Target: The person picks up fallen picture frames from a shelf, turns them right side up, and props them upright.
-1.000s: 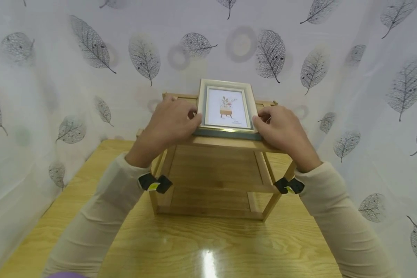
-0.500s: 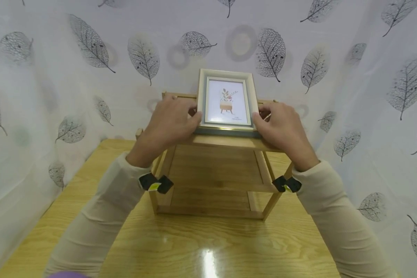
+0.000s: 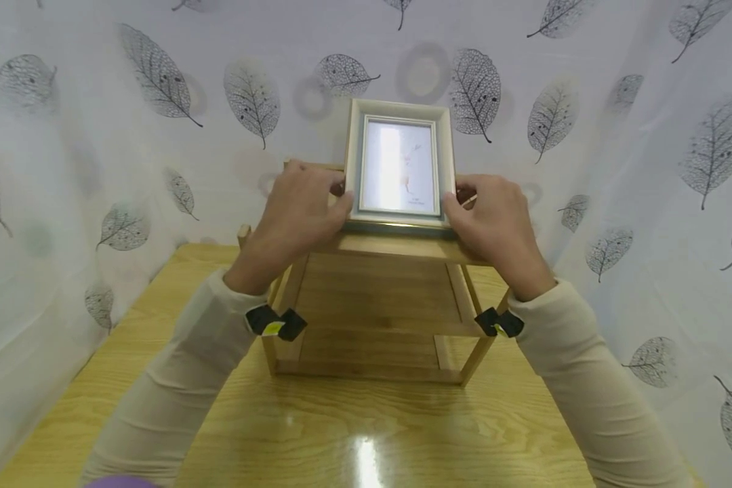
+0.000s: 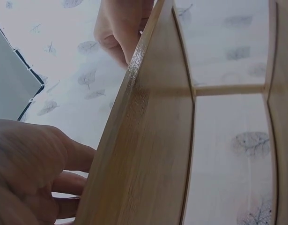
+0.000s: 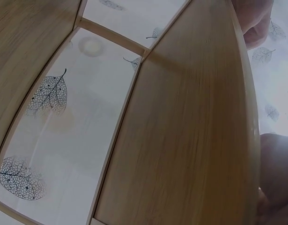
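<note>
A picture frame (image 3: pixel 402 220), pale with a gold inner edge, stands tilted back at the top of a small wooden shelf rack (image 3: pixel 390 249). Its lower edge is at the rack's top board. My left hand (image 3: pixel 305 207) grips the frame's lower left side, thumb in front and fingers behind. At the lower right side my right hand (image 3: pixel 494 213) holds it the same way. Glare covers much of the glass. Both wrist views look at the underside of the top board (image 4: pixel 144 140), with parts of the hands beyond its edge; the frame is hidden there.
The rack stands on a glossy wood-grain table (image 3: pixel 354 420), its lower shelf (image 3: pixel 378 291) below the top board. A white curtain (image 3: pixel 189 176) printed with grey leaves hangs behind and at both sides. A purple thing (image 3: pixel 120 482) shows at the bottom edge.
The picture frame's top edge has risen and the frame has tipped more upright, with its lower edge moving slightly up and away. Both hands keep their hold. Glare now lies across the glass.
</note>
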`<state>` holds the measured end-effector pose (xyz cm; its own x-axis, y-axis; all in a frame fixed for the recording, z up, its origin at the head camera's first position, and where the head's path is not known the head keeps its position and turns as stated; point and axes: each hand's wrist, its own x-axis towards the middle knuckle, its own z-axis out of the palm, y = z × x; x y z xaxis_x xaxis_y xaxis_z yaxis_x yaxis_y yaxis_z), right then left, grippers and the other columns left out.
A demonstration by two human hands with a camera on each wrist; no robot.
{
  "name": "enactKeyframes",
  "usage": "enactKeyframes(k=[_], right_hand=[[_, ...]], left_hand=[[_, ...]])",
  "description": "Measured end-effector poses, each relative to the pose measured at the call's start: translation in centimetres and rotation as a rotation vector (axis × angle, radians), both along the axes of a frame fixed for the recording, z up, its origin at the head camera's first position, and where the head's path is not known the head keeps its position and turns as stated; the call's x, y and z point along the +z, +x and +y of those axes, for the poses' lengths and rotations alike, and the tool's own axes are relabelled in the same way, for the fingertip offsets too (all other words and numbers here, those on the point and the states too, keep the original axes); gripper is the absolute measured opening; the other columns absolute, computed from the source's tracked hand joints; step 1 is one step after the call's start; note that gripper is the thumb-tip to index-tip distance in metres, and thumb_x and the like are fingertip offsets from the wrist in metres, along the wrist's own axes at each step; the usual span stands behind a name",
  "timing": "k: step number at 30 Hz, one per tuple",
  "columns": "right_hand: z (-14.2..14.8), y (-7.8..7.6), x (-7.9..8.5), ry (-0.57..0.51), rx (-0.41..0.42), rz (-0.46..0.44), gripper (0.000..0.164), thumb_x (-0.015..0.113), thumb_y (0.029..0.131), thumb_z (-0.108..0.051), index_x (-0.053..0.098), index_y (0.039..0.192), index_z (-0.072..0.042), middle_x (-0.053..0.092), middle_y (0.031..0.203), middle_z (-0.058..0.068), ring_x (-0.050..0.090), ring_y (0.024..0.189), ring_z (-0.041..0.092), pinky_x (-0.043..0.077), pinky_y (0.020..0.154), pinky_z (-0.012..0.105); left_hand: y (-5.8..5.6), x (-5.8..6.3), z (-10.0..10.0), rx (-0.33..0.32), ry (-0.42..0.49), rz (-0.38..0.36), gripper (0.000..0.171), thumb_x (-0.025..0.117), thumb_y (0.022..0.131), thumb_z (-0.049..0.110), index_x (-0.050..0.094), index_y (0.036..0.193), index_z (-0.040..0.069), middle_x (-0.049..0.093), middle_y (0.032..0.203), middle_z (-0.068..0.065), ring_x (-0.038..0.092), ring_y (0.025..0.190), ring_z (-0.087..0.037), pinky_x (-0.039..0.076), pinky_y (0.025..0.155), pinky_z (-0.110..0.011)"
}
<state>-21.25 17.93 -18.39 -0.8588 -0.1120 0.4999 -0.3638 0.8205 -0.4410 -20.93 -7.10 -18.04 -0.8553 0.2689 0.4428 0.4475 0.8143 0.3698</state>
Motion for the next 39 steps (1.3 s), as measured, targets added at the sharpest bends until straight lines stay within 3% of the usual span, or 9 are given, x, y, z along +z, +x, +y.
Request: enactKeyframes(k=[6, 17, 26, 39], right_hand=[[-0.2, 0.0, -0.1, -0.01, -0.013, 0.032, 0.027, 0.058, 0.095, -0.02, 0.077, 0.099, -0.001, 0.076, 0.097, 0.017, 0.073, 0.089, 0.034, 0.053, 0.086, 0.051], [-0.4, 0.4, 0.1, -0.051, -0.063, 0.073, 0.026, 0.062, 0.094, -0.021, 0.071, 0.103, 0.002, 0.075, 0.097, 0.018, 0.072, 0.084, 0.032, 0.049, 0.088, 0.05], [-0.6, 0.6, 0.2, -0.081, -0.091, 0.037, 0.026, 0.062, 0.096, -0.022, 0.065, 0.107, 0.001, 0.073, 0.102, 0.017, 0.071, 0.09, 0.03, 0.05, 0.086, 0.046], [-0.6, 1.0, 0.2, -0.109, -0.073, 0.046, 0.024, 0.061, 0.096, -0.019, 0.06, 0.107, 0.002, 0.072, 0.105, 0.018, 0.073, 0.091, 0.032, 0.053, 0.087, 0.048]], left_hand=[[0.0, -0.1, 0.0, 0.002, 0.03, 0.035, 0.021, 0.058, 0.097, 0.017, 0.072, 0.096, 0.002, 0.074, 0.112, -0.013, 0.057, 0.113, -0.037, 0.036, 0.108, -0.049], [0.2, 0.1, 0.4, 0.056, 0.049, 0.053, 0.022, 0.062, 0.096, 0.018, 0.076, 0.106, 0.004, 0.075, 0.112, -0.012, 0.056, 0.11, -0.034, 0.04, 0.102, -0.046], [0.2, 0.0, 0.0, 0.002, 0.115, 0.118, 0.018, 0.064, 0.092, 0.013, 0.079, 0.1, 0.006, 0.076, 0.109, -0.009, 0.063, 0.112, -0.033, 0.042, 0.105, -0.044], [0.2, -0.4, -0.4, -0.006, 0.209, 0.164, 0.022, 0.069, 0.089, 0.014, 0.078, 0.109, 0.011, 0.075, 0.111, -0.006, 0.066, 0.114, -0.03, 0.049, 0.098, -0.046]])
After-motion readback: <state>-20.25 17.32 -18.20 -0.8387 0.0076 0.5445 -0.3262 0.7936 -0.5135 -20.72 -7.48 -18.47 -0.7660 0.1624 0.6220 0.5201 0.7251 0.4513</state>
